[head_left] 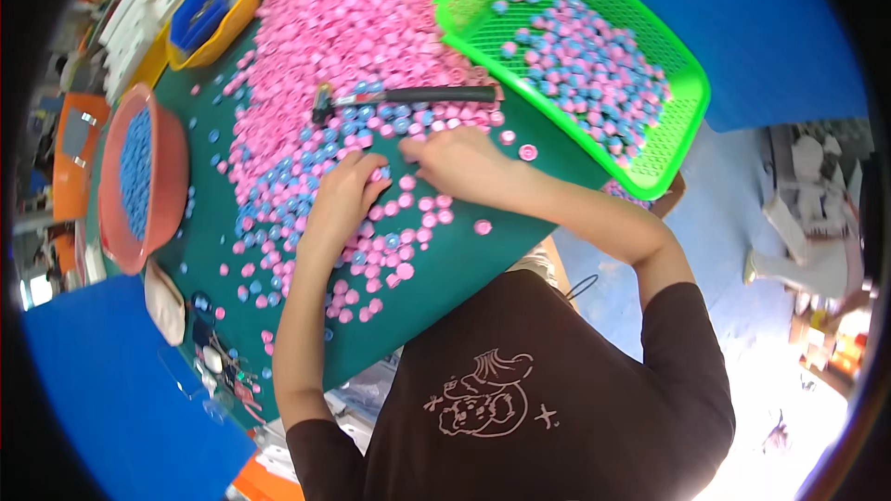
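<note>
My left hand (345,193) is low over the dark green table (455,255), its thumb and fingers pinched around a small blue plastic piece (383,173). Just to its right, my right hand (457,163) has its fingers curled in, and whatever they hold is hidden. Around both hands lie many small round pink pieces (373,271) and blue pieces (269,187), some of them joined in two colours. A hammer (422,96) with a black handle rests across the pieces just beyond my hands, its head to the left.
A large heap of pink pieces (362,14) spreads at the back. At the far right stands a green basket (691,97) of pink-and-blue pieces. A salmon-coloured basin (167,181) of blue pieces stands at the left. Behind it is a yellow container (243,14) with a blue tray (200,17).
</note>
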A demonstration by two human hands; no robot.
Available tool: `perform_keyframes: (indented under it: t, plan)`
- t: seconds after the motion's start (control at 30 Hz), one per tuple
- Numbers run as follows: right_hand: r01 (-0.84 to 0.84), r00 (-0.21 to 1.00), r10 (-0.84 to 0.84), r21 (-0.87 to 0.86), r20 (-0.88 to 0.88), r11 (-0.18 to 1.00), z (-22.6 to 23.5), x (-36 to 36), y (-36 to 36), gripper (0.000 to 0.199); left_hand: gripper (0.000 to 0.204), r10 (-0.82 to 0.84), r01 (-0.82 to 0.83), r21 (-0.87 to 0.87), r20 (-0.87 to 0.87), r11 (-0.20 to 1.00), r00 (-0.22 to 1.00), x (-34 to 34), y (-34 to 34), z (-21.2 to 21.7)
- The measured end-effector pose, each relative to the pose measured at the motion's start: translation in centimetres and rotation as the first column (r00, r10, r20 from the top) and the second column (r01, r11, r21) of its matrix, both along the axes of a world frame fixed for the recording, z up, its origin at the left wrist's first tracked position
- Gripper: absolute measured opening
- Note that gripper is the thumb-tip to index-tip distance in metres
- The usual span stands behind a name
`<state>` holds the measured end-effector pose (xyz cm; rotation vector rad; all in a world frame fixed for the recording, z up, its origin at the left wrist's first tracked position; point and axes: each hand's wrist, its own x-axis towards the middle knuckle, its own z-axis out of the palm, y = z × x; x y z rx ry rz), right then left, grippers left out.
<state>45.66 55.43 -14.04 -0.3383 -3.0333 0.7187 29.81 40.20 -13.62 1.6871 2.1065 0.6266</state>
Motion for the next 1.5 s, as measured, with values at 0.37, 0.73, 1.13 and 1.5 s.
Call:
perform_keyframes:
  t: [0.37,0.73,1.13,1.5]
  plan:
    - [0.011,0.986,0.008,0.114,-0.166,0.993,-1.8,-1.4,-0.5,0.018,0.035,0.295,-0.364,-0.118,0.825,0.924,0.481,-2.0,3.8,3.9]
    - [-0.074,0.978,0.064,-0.040,-0.199,0.996,-2.6,1.6,0.1,0.034,0.047,-0.233,-0.103,0.460,0.617,0.882,0.752,11.9,22.0,5.5]
    - [0.560,0.779,-0.413,0.226,-0.472,0.797,3.8,10.2,10.2,0.034,0.017,0.641,-0.708,0.278,0.301,0.649,0.706,-7.1,-9.3,3.9]
    - [-0.030,0.991,0.018,-0.087,-0.130,0.996,0.2,-9.0,-5.9,0.042,0.018,0.463,-0.471,0.184,0.086,0.863,0.882,-5.3,-9.9,1.2]
